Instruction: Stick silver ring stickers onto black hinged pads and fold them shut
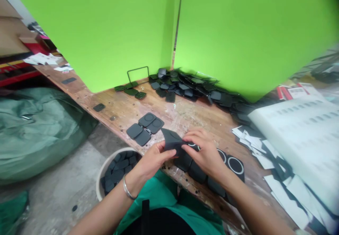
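My left hand grips the left side of a dark grey flat piece, its thumb along the near edge. At the piece's right edge, my right hand pinches with thumb and fingers; the exact contact is partly hidden. Below and right of my hands lies a row of black square pads, some with white rings; my right hand and forearm cover part of it. Just left of the held piece, a group of dark square panels rests on the wooden table, two of them showing circular marks.
A heap of dark panels lies against green boards. Below the table edge stands a bucket of dark pieces. On the right are white paper slips and a large white slotted block. A green sack sits left.
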### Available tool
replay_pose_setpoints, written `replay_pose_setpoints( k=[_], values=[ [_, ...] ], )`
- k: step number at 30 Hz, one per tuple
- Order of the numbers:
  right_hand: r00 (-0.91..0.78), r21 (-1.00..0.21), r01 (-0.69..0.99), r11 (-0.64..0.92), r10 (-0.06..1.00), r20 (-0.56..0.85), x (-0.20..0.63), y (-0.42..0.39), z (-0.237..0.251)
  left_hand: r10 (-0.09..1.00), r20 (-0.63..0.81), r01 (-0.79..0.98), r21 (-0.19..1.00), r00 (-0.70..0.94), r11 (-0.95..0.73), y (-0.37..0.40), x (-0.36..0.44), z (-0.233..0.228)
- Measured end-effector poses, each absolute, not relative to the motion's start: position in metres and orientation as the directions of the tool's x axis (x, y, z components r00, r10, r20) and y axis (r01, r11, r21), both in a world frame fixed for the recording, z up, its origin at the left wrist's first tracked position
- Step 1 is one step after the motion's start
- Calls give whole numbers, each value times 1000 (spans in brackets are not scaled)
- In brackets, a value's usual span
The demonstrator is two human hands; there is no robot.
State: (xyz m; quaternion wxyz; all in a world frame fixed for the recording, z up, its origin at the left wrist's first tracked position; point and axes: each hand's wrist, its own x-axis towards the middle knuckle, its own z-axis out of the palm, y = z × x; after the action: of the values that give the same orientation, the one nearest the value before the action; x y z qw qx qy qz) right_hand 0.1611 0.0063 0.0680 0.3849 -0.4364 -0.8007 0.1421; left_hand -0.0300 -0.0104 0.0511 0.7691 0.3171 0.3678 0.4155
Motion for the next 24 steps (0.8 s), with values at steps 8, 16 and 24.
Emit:
replay_pose_setpoints(
  k=[8,16,24],
  values=[
    [-352,-289,711,641,681,642,152,-9,61,900,-359,-433,790,247,434,-7,-29,55],
    [-500,44,724,688,479,721,159,-24,55,798,-526,-603,544,296,583,-2,-23,55],
    [-625,101,578,810,359,693,170,-51,63,673,-616,-572,401,410,715,1,-26,55]
  ],
)
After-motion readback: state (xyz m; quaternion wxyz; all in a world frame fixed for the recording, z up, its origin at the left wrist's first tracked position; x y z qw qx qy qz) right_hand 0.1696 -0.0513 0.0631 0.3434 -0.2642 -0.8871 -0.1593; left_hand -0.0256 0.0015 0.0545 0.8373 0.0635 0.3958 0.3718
